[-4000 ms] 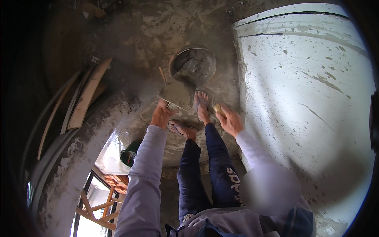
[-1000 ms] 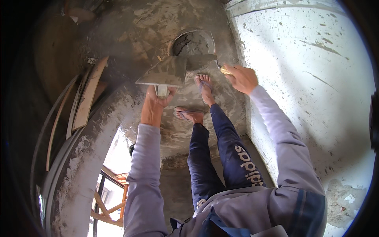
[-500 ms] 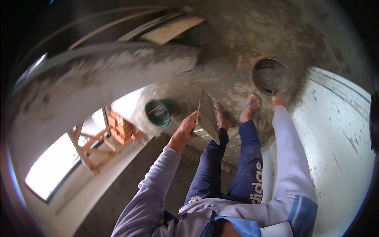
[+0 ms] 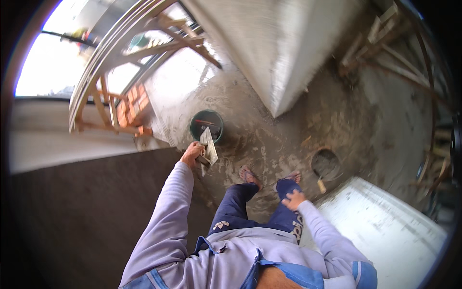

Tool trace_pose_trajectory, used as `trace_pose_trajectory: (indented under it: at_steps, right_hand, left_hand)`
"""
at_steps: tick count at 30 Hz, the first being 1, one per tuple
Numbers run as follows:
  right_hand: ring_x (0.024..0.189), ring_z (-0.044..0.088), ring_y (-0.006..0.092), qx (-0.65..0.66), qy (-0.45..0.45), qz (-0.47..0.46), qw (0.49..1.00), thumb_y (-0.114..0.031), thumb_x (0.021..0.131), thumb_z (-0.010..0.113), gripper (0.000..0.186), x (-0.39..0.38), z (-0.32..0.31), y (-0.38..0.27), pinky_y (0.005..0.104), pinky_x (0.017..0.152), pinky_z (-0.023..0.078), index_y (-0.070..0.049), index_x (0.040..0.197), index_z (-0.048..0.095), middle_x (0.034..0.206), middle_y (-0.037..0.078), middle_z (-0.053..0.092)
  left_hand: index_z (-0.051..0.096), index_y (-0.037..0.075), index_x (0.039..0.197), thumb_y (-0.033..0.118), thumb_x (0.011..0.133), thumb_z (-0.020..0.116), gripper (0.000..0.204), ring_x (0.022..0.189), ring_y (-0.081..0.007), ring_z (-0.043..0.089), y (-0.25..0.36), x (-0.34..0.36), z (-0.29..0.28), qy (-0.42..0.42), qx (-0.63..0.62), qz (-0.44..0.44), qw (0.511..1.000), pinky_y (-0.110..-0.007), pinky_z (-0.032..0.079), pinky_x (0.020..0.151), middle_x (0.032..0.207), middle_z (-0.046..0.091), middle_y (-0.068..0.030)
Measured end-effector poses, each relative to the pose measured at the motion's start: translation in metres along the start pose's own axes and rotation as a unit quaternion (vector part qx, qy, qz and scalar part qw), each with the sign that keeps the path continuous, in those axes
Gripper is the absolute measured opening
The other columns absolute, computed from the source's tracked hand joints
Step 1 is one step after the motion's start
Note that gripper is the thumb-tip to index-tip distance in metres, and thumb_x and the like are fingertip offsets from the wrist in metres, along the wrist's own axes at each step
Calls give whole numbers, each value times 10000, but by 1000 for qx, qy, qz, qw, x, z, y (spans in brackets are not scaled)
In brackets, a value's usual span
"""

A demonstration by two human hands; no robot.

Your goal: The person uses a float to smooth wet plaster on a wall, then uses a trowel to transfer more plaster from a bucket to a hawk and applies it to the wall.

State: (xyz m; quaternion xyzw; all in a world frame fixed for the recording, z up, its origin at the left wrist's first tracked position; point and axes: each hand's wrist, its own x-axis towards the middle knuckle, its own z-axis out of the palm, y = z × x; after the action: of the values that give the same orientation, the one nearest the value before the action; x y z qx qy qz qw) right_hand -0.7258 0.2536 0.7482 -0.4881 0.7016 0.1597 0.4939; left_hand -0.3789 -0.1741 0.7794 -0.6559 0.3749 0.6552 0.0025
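Note:
My left hand (image 4: 191, 153) is closed round the grip of a flat metal plastering trowel (image 4: 210, 146). Its blade is tilted and overlaps the near rim of a green bucket (image 4: 193, 126), which has dark contents and a reddish stick inside. My right hand (image 4: 294, 200) rests by my right thigh, fingers apart, holding nothing I can see. Ahead and right of it, a round dark bucket (image 4: 314, 166) holds grey mortar. A wooden handle (image 4: 321, 186) sticks out over its near edge; the rest of that tool is hard to make out.
Between the buckets stands a pale wall corner (image 4: 276, 103) on the mortar-smeared floor (image 4: 260, 144). A white splashed panel (image 4: 380, 216) lies at my right. Far left are a curved wooden frame (image 4: 103, 72) and stacked bricks (image 4: 132, 103). More timber (image 4: 399, 58) stands far right.
My right hand has left the dark bucket and drawn back to my thigh. My left hand with the trowel has moved left, to the green bucket. The view has turned.

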Motion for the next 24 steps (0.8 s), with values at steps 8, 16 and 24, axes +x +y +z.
trace_pose_trajectory:
  at_steps: [8, 16, 24]
  right_hand:
    - [1229, 557, 400, 6, -55, -243, 968, -218, 793, 577, 469, 38, -93, -112, 438, 1094, 416, -65, 1223, 683, 1302, 216, 619]
    - [1152, 592, 434, -137, 100, -298, 939, -120, 840, 535, 389, 320, -148, -229, 489, 984, 486, -107, 1205, 669, 1218, 278, 615]
    - [1073, 621, 424, -168, 90, -272, 943, -121, 867, 585, 280, 548, -113, -389, 523, 888, 516, -124, 1145, 616, 1105, 223, 616]
  left_hand:
    - [558, 31, 1181, 133, 1009, 574, 201, 657, -153, 555, -80, 22, -69, 43, -499, -13, 865, -327, 521, 576, 909, 622, -92]
    - [630, 10, 1215, 207, 1029, 545, 284, 1043, -253, 695, -174, 79, -35, -11, -721, -15, 693, -443, 604, 896, 1174, 695, -137]
    - [595, -8, 1238, 157, 983, 617, 304, 1019, -254, 699, -215, 156, -20, 63, -738, -89, 666, -411, 623, 860, 1195, 674, -130]
